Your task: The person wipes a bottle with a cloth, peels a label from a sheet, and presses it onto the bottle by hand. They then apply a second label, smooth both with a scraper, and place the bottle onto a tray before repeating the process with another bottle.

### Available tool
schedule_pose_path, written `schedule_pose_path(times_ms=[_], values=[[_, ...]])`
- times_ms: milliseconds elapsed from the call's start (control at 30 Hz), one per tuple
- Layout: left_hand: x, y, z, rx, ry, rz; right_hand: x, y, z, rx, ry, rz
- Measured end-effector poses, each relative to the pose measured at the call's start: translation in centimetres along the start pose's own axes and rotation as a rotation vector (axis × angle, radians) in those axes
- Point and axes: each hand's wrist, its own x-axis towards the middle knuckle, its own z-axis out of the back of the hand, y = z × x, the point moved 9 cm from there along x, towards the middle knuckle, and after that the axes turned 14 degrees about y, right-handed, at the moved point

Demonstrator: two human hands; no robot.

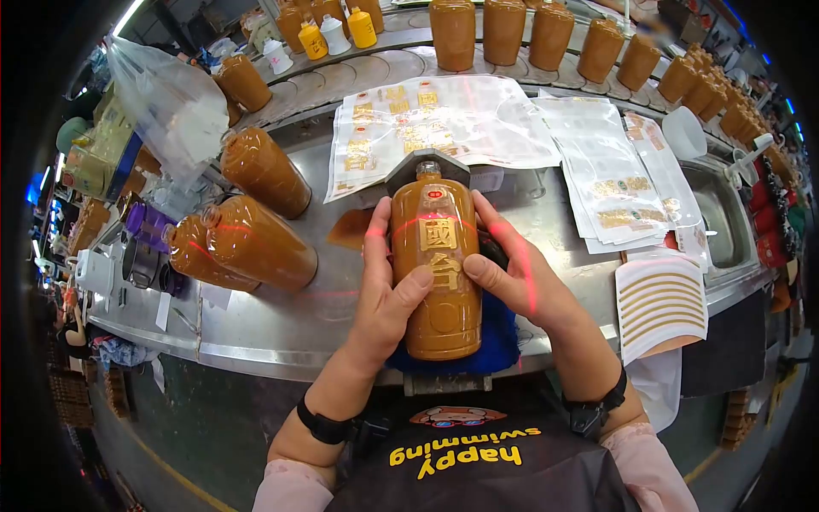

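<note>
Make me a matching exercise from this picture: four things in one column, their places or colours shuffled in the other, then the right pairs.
Things
1. held bottle
2. cloth
3. curved-strip sheet
4. garment

Places and colours
A. black, at the bottom of the picture
B. white, to the right of both hands
C. between the left hand and the right hand
D. blue, under the held bottle

Pairs: 1-C, 2-D, 3-B, 4-A

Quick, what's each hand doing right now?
Left hand: holding one side of the brown bottle, curved against it.
Right hand: holding the same bottle from the other side.
</note>
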Motion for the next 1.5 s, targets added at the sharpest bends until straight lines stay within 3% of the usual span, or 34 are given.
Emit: schedule_pose_path(times_ms=[600,700,833,1233,1500], values=[[-0.1,-0.2,0.2,0.043,-0.002,0.003,-0.2,-0.4,0.1,-0.114,-0.013,-0.012],[0.7,0.0,2.3,0.009,-0.113,0.014,-0.2,-0.6,0.2,-0.124,-0.024,-0.012],[2.9,-1.0,3.4,0.32,-0.149,0.048,-0.2,-0.6,0.1,-0.123,-0.03,-0.034],[4.1,-0.6,2.5,0.109,-0.075,0.081,-0.1,-0.6,0.1,-0.107,-0.021,-0.025],[5.1,-0.7,3.6,0.302,-0.094,0.096,-0.1,-0.4,0.0,-0.108,-0.02,-0.03]])
